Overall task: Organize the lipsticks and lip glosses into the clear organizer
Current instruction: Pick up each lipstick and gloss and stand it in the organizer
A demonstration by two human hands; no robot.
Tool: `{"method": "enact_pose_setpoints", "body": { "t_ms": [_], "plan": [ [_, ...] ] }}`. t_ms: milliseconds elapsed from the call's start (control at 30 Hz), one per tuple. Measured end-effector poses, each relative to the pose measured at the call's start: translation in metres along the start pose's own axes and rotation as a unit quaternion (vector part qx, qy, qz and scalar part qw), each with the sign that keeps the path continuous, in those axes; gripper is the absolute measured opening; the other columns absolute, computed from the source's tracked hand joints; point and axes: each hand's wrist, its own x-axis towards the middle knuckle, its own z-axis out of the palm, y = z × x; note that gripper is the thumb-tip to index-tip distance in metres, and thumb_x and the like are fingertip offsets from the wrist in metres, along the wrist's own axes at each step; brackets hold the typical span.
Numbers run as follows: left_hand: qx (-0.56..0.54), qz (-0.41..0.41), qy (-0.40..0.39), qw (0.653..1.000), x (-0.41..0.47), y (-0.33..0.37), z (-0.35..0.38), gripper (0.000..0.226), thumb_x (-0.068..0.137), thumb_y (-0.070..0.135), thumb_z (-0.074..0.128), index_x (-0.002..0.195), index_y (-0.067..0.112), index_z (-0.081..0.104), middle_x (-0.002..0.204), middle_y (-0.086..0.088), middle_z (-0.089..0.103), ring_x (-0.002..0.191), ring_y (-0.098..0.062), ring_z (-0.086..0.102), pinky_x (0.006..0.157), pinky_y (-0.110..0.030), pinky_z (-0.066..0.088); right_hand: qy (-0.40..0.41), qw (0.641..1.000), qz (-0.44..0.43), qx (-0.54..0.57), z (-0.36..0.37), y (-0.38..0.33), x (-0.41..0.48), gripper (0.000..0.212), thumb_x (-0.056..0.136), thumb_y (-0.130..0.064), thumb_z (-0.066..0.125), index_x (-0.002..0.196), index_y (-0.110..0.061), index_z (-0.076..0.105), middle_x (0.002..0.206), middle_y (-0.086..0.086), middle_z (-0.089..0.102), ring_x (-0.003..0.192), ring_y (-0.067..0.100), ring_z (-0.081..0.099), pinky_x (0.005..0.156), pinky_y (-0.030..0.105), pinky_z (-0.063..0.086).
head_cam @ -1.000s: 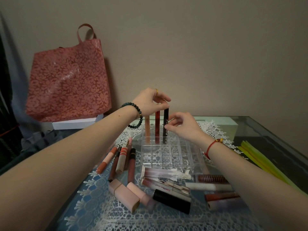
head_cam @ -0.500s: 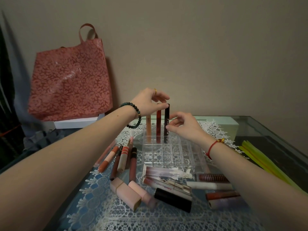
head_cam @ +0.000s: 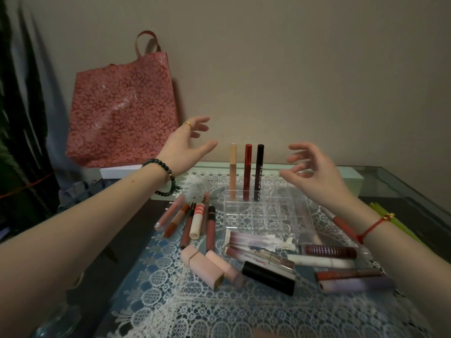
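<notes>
The clear organizer [head_cam: 266, 217] sits on the lace cloth. Three tubes stand upright in its back row: a beige gloss [head_cam: 233, 172], a red gloss [head_cam: 247, 172] and a dark purple one [head_cam: 258, 173]. My left hand [head_cam: 185, 145] hovers left of them, fingers spread, holding nothing. To their right my right hand [head_cam: 314, 172] hangs with relaxed fingers, empty as well. Several glosses [head_cam: 195, 222] lie left of the organizer. Pink lipsticks [head_cam: 202, 267], a black lipstick [head_cam: 268, 278] and several more tubes [head_cam: 329, 252] lie in front of it.
A white lace cloth [head_cam: 195, 311] covers the glass table [head_cam: 395, 181]. A red floral bag [head_cam: 122, 106] leans on the wall at back left over a white box [head_cam: 117, 172]. Yellow-green strips [head_cam: 400, 225] lie at the right edge. A long white box [head_cam: 351, 178] stands behind the organizer.
Both hands have let go of the upright tubes and drawn apart, the left one up and to the left, the right one to the right. The dark purple tube now stands alone.
</notes>
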Motion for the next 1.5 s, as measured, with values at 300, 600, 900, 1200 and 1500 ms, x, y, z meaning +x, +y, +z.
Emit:
{"method": "enact_pose_setpoints", "body": {
  "t_ms": [300, 600, 900, 1200, 1500],
  "plan": [
    [0.028, -0.082, -0.029, 0.996, -0.035, -0.047, 0.003, 0.052, 0.084, 0.024, 0.061, 0.131, 0.013, 0.041, 0.123, -0.003, 0.054, 0.112, -0.014, 0.049, 0.095, -0.022, 0.034, -0.078, 0.997, -0.016, -0.009, 0.018, -0.010, -0.042, 0.037, 0.075, -0.017, 0.070, 0.100, -0.038, 0.052, 0.093, -0.009, 0.059, 0.081, 0.011, 0.059, 0.074, 0.025, 0.051],
    [0.072, -0.162, -0.088, 0.980, -0.044, -0.080, 0.039, 0.037, 0.085, 0.026, 0.058, 0.121, 0.022, 0.051, 0.116, -0.003, 0.059, 0.109, -0.020, 0.053, 0.098, -0.037, 0.041, -0.033, 0.998, 0.010, 0.048, 0.029, 0.004, -0.053, 0.033, 0.076, -0.008, 0.068, 0.097, -0.031, 0.058, 0.089, -0.003, 0.063, 0.076, 0.003, 0.060, 0.070, 0.016, 0.051],
    [0.148, -0.162, -0.250, 0.943, -0.023, -0.094, 0.058, 0.048, 0.089, 0.044, 0.048, 0.133, 0.027, 0.040, 0.138, 0.002, 0.045, 0.124, -0.020, 0.043, 0.105, -0.035, 0.033, -0.015, 0.997, 0.015, 0.078, 0.021, 0.011, -0.059, 0.031, 0.077, -0.001, 0.064, 0.097, -0.025, 0.060, 0.086, -0.002, 0.064, 0.078, 0.008, 0.060, 0.071, 0.017, 0.051],
    [0.106, -0.116, -0.288, 0.945, -0.020, -0.099, 0.059, 0.040, 0.089, 0.033, 0.053, 0.127, 0.021, 0.048, 0.135, 0.000, 0.048, 0.123, -0.016, 0.043, 0.104, -0.028, 0.030, -0.007, 0.997, 0.019, 0.070, 0.022, 0.011, -0.062, 0.032, 0.078, 0.001, 0.062, 0.095, -0.027, 0.060, 0.086, -0.001, 0.064, 0.081, 0.012, 0.061, 0.073, 0.024, 0.053],
    [0.045, -0.034, -0.173, 0.983, -0.021, -0.091, 0.043, 0.051, 0.082, 0.028, 0.062, 0.129, 0.021, 0.043, 0.121, 0.003, 0.052, 0.113, -0.011, 0.049, 0.094, -0.023, 0.036, -0.003, 0.997, 0.025, 0.068, 0.021, 0.010, -0.065, 0.031, 0.079, -0.001, 0.062, 0.095, -0.027, 0.060, 0.086, -0.001, 0.065, 0.083, 0.013, 0.061, 0.074, 0.023, 0.052]
  ]
}}
